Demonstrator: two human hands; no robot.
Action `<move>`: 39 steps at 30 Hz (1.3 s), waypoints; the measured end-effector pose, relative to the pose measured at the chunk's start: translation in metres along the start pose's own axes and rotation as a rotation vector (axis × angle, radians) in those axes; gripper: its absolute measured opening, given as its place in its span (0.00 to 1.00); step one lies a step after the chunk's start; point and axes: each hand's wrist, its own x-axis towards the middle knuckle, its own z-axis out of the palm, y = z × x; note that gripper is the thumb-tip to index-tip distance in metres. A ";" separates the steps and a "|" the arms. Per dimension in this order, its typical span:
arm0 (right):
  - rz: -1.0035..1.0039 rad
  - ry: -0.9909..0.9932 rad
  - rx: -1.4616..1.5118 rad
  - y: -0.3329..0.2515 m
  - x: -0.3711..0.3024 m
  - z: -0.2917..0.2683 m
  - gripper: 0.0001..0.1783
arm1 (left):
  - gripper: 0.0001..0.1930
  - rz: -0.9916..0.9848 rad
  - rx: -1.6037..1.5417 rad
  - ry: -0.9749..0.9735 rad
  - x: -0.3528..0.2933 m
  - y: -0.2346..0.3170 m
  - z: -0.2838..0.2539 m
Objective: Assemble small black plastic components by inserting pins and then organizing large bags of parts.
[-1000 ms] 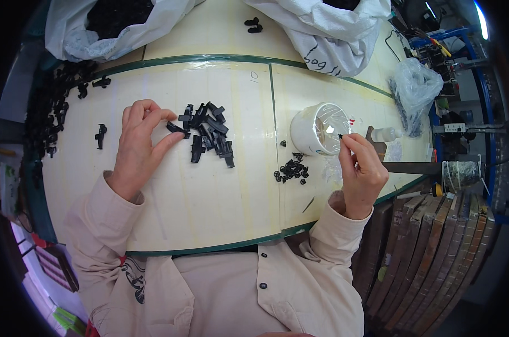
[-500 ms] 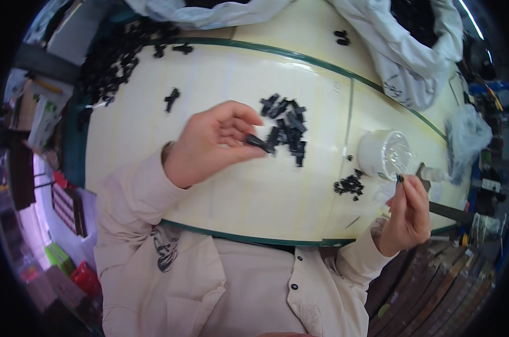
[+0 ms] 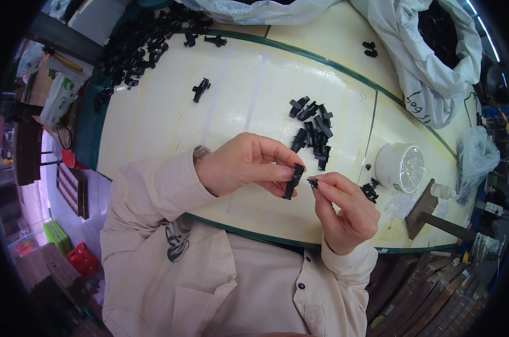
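My left hand (image 3: 237, 165) is closed in a pinch on a black plastic part (image 3: 293, 182), a longish piece held tilted over the table's near side. Close by on its right, my right hand (image 3: 348, 212) pinches a small black plastic piece (image 3: 313, 183) between thumb and fingertips. A narrow gap seems to separate the two pieces. Just beyond my hands lies a loose cluster of similar black parts (image 3: 322, 128). Partly behind my right hand, a little heap of small black pieces (image 3: 371, 191) rests on the table.
A white tub (image 3: 386, 168) with clear film stands at the right, near a metal stand (image 3: 421, 209) and a small white bottle (image 3: 442, 191). A large black heap (image 3: 145, 42) covers the far left. White sacks (image 3: 397, 50) stand along the back; one black part (image 3: 201, 90) lies alone.
My right hand has come left from beside the tub with its small piece, up to the part in my left hand. My left hand has drawn nearer me, and the view has shifted.
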 end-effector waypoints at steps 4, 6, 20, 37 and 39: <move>-0.025 -0.016 -0.029 0.001 0.000 0.000 0.17 | 0.11 -0.014 -0.012 -0.015 0.000 -0.001 -0.001; -0.024 -0.028 -0.027 0.001 0.000 0.000 0.17 | 0.12 -0.017 -0.009 -0.010 0.001 -0.001 -0.001; 0.021 -0.084 -0.016 -0.002 0.000 -0.001 0.17 | 0.13 -0.028 -0.004 -0.053 0.002 -0.004 -0.004; -0.030 -0.122 -0.081 -0.003 0.001 -0.002 0.17 | 0.11 0.040 0.048 -0.011 -0.001 -0.001 0.000; -0.025 -0.098 -0.088 -0.006 0.002 0.000 0.16 | 0.11 0.032 0.042 -0.007 -0.001 -0.001 0.000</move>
